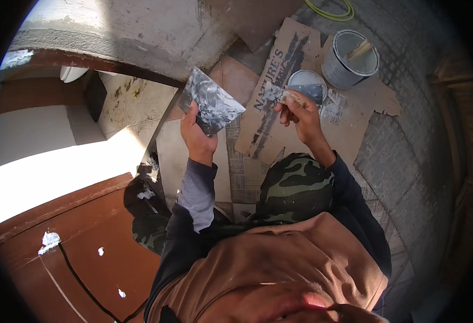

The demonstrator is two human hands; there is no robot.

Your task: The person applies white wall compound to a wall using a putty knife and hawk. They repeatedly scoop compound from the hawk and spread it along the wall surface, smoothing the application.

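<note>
My left hand (198,137) grips the edge of a flat, square board (213,102), its thumb on top. Grey-white paste is smeared over the board's upper face. To the right, my right hand (304,116) is closed round the handle of a putty knife (274,92), whose blade is coated with similar paste and points toward the board. Blade and board are apart. Behind the right hand, a round lid (306,81) with a dark patch lies on a flattened cardboard sheet (271,116).
A metal can (337,70) with a wooden stick (359,50) in it stands on the cardboard. A yellow-green hose (330,12) lies at the far edge. On my left is a brown door panel (80,269) with white patches and a dark cord (78,274). A pale wall (139,35) rises ahead.
</note>
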